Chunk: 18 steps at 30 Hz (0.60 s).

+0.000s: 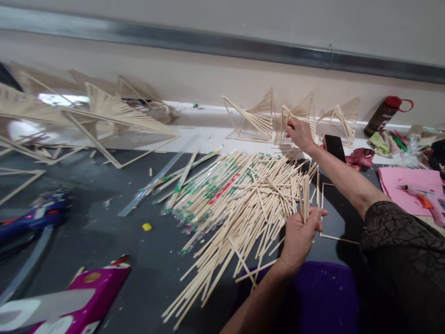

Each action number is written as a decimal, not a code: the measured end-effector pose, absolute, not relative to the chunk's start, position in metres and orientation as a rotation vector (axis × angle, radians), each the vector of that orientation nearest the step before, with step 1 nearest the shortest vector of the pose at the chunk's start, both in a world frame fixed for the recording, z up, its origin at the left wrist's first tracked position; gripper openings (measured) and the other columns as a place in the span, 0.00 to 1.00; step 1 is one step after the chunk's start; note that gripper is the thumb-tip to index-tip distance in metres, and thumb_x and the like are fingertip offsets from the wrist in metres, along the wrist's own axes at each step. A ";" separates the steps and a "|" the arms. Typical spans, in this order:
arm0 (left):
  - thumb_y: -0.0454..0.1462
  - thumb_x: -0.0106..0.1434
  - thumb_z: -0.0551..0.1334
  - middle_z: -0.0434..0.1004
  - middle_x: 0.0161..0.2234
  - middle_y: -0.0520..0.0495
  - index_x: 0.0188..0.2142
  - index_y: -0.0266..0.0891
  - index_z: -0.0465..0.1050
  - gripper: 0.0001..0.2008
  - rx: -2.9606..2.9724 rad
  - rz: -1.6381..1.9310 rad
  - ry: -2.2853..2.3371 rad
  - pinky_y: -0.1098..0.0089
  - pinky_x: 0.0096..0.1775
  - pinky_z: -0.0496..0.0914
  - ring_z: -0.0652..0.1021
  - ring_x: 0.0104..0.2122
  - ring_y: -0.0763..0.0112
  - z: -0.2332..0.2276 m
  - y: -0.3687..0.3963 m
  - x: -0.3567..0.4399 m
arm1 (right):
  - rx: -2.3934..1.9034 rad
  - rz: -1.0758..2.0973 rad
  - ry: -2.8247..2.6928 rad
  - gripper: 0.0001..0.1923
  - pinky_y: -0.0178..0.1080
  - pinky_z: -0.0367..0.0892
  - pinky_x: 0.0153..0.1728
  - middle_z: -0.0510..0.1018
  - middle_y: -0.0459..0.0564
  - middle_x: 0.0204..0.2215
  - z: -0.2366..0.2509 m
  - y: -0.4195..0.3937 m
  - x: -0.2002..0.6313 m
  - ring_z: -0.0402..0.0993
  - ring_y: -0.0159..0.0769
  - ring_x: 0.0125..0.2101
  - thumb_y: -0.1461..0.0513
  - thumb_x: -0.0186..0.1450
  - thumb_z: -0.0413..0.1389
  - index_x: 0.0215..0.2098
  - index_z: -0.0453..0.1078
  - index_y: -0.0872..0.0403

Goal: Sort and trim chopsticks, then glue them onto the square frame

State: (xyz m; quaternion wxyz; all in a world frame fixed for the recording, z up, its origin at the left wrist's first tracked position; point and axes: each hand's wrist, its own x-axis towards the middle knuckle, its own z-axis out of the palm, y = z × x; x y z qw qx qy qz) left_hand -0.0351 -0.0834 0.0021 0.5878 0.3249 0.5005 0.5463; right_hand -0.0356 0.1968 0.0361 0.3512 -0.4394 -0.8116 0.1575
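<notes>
My left hand (299, 235) is closed around a small bundle of bare wooden sticks (305, 197) held upright, just right of a big loose pile of chopsticks (243, 195) on the dark table (104, 222). My right hand (299, 132) reaches far across to the back ledge and pinches the corner of a small fan-shaped stick sculpture (295, 121). Two similar sculptures flank it, one on the left (255, 118) and one on the right (342, 121).
Wrapped chopsticks (194, 190) lie at the pile's left. Large stick structures (104, 116) fill the back left. A black phone (334, 147), brown bottle (385, 115), pink sheet with glue gun (417, 190), purple bin (313, 297), magenta box (93, 290) and blue glue gun (31, 218) surround the table.
</notes>
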 end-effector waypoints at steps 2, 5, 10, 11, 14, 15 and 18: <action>0.53 0.58 0.64 0.66 0.18 0.54 0.31 0.36 0.79 0.21 0.747 1.274 1.166 0.73 0.22 0.51 0.58 0.17 0.79 0.002 -0.083 -0.035 | -1.149 0.420 -2.097 0.11 0.36 0.69 0.39 0.79 0.46 0.25 0.036 0.196 -0.036 0.76 0.32 0.29 0.65 0.68 0.50 0.34 0.74 0.56; 0.53 0.57 0.64 0.66 0.17 0.53 0.30 0.36 0.79 0.21 0.735 1.274 1.170 0.73 0.22 0.51 0.59 0.17 0.79 0.002 -0.083 -0.035 | -1.140 0.446 -2.102 0.11 0.36 0.69 0.38 0.78 0.46 0.24 0.037 0.194 -0.038 0.76 0.32 0.28 0.65 0.68 0.50 0.33 0.74 0.56; 0.53 0.57 0.65 0.65 0.17 0.54 0.31 0.36 0.79 0.21 0.726 1.273 1.168 0.73 0.22 0.51 0.58 0.16 0.79 0.003 -0.083 -0.035 | -1.186 0.428 -2.127 0.12 0.35 0.68 0.38 0.77 0.47 0.23 0.038 0.190 -0.043 0.77 0.33 0.29 0.64 0.69 0.51 0.31 0.74 0.56; 0.54 0.56 0.65 0.65 0.17 0.54 0.31 0.35 0.79 0.22 0.726 1.275 1.170 0.73 0.21 0.50 0.58 0.16 0.79 0.003 -0.083 -0.035 | -1.206 0.419 -2.128 0.12 0.36 0.68 0.39 0.78 0.47 0.23 0.039 0.189 -0.044 0.77 0.33 0.29 0.64 0.69 0.51 0.30 0.73 0.56; 0.55 0.56 0.65 0.65 0.17 0.54 0.31 0.35 0.79 0.23 0.726 1.272 1.178 0.73 0.21 0.50 0.58 0.16 0.79 0.002 -0.083 -0.035 | -1.240 0.412 -2.121 0.13 0.36 0.68 0.39 0.78 0.48 0.24 0.041 0.189 -0.048 0.77 0.34 0.29 0.64 0.69 0.51 0.29 0.73 0.56; 0.55 0.55 0.65 0.65 0.17 0.54 0.31 0.35 0.79 0.23 0.727 1.271 1.179 0.73 0.21 0.50 0.58 0.16 0.79 0.002 -0.083 -0.035 | -1.244 0.415 -2.120 0.13 0.36 0.68 0.38 0.78 0.48 0.24 0.041 0.189 -0.048 0.77 0.34 0.29 0.64 0.69 0.51 0.29 0.73 0.56; 0.55 0.56 0.65 0.65 0.17 0.53 0.31 0.35 0.79 0.23 0.730 1.272 1.179 0.73 0.21 0.49 0.58 0.16 0.79 0.002 -0.083 -0.035 | -1.249 0.438 -2.122 0.13 0.35 0.68 0.35 0.78 0.49 0.26 0.043 0.189 -0.050 0.78 0.33 0.28 0.64 0.69 0.50 0.28 0.72 0.56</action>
